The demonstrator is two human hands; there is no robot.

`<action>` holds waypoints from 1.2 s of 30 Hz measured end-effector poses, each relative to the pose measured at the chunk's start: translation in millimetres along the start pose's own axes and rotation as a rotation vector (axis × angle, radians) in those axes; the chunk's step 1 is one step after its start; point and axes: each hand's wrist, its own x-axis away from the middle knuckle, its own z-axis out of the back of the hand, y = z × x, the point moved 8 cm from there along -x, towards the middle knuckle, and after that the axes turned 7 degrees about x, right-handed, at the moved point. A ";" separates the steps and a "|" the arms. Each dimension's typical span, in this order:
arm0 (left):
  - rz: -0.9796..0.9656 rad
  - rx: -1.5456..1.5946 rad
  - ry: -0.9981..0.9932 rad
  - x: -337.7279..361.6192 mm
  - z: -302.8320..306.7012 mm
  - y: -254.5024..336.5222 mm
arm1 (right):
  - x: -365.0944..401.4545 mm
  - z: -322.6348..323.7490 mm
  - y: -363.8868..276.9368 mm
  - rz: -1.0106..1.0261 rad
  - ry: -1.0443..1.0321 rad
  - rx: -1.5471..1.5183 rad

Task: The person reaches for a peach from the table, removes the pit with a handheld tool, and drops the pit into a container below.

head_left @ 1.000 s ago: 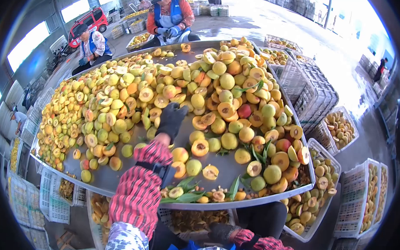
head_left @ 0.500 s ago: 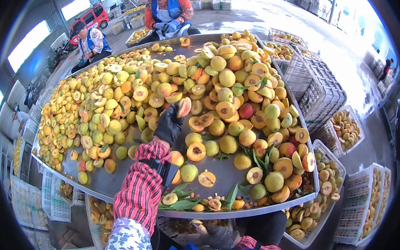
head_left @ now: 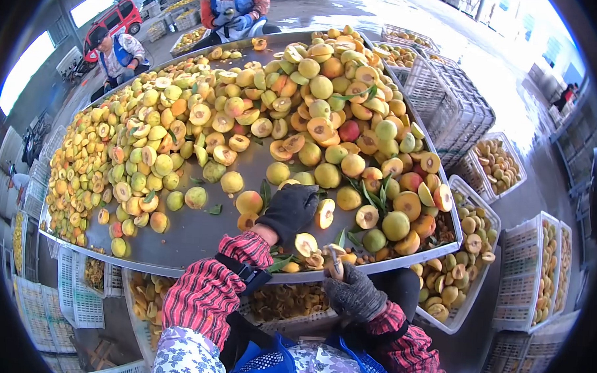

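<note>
Long steel desk (head_left: 198,239), heaped with peaches, crates (head_left: 526,260) alongside. At the near edge the left hand (head_left: 290,209) curls its grip over a peach (head_left: 287,183); whether it is fully closed, can't tell. The right hand (head_left: 354,294) has its grip tight on a knife (head_left: 333,257), blade up, likely poised for cutting.

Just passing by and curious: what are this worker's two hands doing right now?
Left hand: curled palm-down, what it grips cannot be told.
Right hand: closed on a small tool.
</note>
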 end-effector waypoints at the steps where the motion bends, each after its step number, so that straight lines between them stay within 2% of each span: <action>1: 0.077 0.121 -0.033 -0.9 -4.1 -0.8 | 1.7 5.0 0.1 0.090 0.079 0.004; 2: 0.156 0.241 -0.069 0.6 -10.5 -2.8 | 0.4 4.0 -0.3 0.180 0.099 0.592; 5: 0.052 0.081 -0.052 10.3 -29.3 13.2 | 11.3 -23.4 71.0 -0.152 -0.518 1.135; 6: 0.012 -0.030 -0.127 9.2 -43.3 18.9 | 16.5 -25.7 74.1 -0.132 -0.525 1.102; 9: 0.151 0.251 -0.147 10.1 -54.4 15.0 | 28.5 -30.8 69.3 -0.101 -0.517 0.995; 10: 0.125 0.347 -0.087 10.4 -49.6 17.7 | 31.5 -30.7 52.1 -0.113 -0.490 0.957; 11: 0.202 0.517 -0.100 13.1 -50.4 14.1 | 33.0 -28.5 41.7 -0.123 -0.460 0.921; 14: 0.437 0.953 -0.143 33.7 -36.0 27.5 | 39.3 -9.6 32.0 0.059 -0.193 0.581; 17: 0.553 1.070 -0.110 64.4 -5.4 58.1 | 39.0 5.2 13.2 -0.027 0.010 0.160; 18: 0.477 0.964 -0.063 72.8 0.4 63.7 | 36.6 1.3 8.6 -0.049 -0.017 0.070; 19: 0.530 1.036 -0.097 85.7 -1.4 72.5 | 33.1 -3.1 2.9 -0.068 -0.042 -0.018; 20: 0.496 1.117 -0.104 96.1 -4.3 76.7 | 31.5 -9.8 0.5 -0.086 -0.067 -0.104; 21: 0.461 1.197 -0.110 107.1 -7.8 79.6 | 30.7 -17.4 -2.0 -0.054 -0.073 -0.113; 24: 0.455 1.441 0.120 140.2 -16.6 70.2 | 26.6 -41.5 -6.9 0.068 -0.085 -0.083; 26: 0.285 1.424 0.123 148.2 -0.7 89.2 | 28.5 -54.3 3.7 -0.014 -0.128 -0.153; 28: 0.518 2.054 0.231 155.8 -16.5 81.6 | 32.2 -60.4 7.1 -0.047 -0.146 -0.209; 30: 0.337 2.138 0.232 150.7 0.4 91.9 | 35.3 -61.5 2.8 -0.026 -0.137 -0.257; 31: 0.243 2.176 0.231 148.8 9.1 96.1 | 38.0 -59.0 -3.6 -0.039 -0.093 -0.136; 32: 0.357 2.272 0.268 151.1 3.6 88.9 | 42.8 -56.0 -15.3 -0.051 -0.048 -0.015; 33: 0.363 2.249 0.266 153.3 5.6 90.3 | 46.1 -53.1 -21.2 -0.064 -0.003 0.106; 34: 0.369 2.226 0.265 155.3 8.3 92.7 | 42.3 -51.7 -25.8 0.110 0.062 0.306; 36: 0.335 2.222 0.224 158.9 6.9 92.4 | 42.6 -51.8 -30.4 0.221 0.100 0.456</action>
